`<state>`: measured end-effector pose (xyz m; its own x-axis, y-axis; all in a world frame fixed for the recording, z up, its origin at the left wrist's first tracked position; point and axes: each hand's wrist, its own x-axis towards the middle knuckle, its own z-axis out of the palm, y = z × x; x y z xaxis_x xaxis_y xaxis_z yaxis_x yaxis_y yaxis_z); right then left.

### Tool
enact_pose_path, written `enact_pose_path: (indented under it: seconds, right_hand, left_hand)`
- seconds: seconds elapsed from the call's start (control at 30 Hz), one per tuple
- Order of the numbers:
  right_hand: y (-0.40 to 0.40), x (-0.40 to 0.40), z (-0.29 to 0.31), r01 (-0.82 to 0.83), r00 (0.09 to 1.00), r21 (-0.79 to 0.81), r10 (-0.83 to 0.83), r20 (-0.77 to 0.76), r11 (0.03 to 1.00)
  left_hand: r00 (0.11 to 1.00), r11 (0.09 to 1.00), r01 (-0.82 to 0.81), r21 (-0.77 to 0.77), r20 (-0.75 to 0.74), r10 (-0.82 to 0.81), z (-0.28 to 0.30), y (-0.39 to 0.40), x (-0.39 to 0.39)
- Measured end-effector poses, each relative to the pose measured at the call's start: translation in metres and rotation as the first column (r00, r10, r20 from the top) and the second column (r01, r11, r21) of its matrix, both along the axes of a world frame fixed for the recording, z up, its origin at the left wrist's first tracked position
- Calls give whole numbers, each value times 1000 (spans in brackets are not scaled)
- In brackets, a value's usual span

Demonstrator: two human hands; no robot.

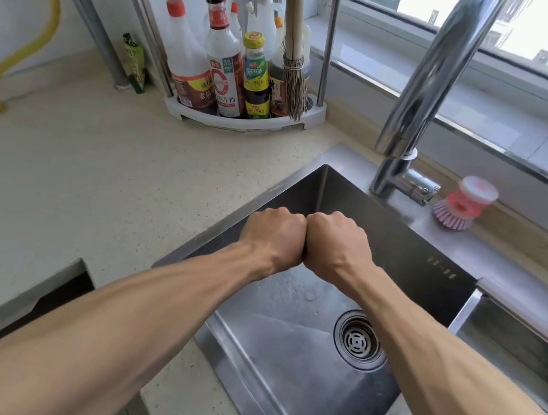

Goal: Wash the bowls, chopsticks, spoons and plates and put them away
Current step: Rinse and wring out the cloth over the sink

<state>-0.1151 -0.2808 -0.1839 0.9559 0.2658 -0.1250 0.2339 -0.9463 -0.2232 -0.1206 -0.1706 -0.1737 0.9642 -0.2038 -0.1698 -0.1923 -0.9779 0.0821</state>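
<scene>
My left hand (272,238) and my right hand (335,244) are both closed into fists, knuckles touching each other, held out over the far left part of the steel sink (279,373). Neither fist holds anything that I can see. The sink basin is wet, with a round drain strainer (358,341) at its right side. No bowls, chopsticks, spoons or plates are in view. The chrome faucet (417,97) rises behind the sink, and no water runs from it.
A pink dish brush (462,204) stands on the ledge right of the faucet. A corner rack (242,120) holds several sauce bottles and a bamboo brush. Beige countertop (98,168) spans the left. A second basin (519,334) lies at the right. A yellow hose (27,39) hangs far left.
</scene>
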Motion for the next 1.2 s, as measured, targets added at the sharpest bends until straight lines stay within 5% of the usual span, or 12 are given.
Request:
enact_pose_path:
  seconds: [0.43,0.67,0.77,0.87,1.0,1.1,1.2]
  right_hand:
    - [13,-12,8,60,995,86,-52,-88,994]
    - [28,-16,18,98,984,144,-74,-161,985]
    - [22,-18,16,65,969,253,-1,-246,965]
    - [11,-24,17,81,902,503,151,-404,861]
    - [20,-37,26,277,884,763,156,-440,583]
    - [37,-44,32,365,918,861,17,-396,354]
    - [59,-48,40,357,929,888,-15,-369,290]
  left_hand:
    - [975,955,192,226,69,-213,11,18,-5]
    - [965,954,221,204,98,-245,20,36,-11]
    - [977,976,214,42,-3,-214,19,51,-12]
    - [957,942,87,-323,-237,-170,10,77,-17]
    - [934,740,-157,-654,-342,-104,15,107,-30]
    - [886,542,-347,-765,-457,-77,23,123,-35]
    - [869,462,-421,-781,-493,-42,34,144,-33]
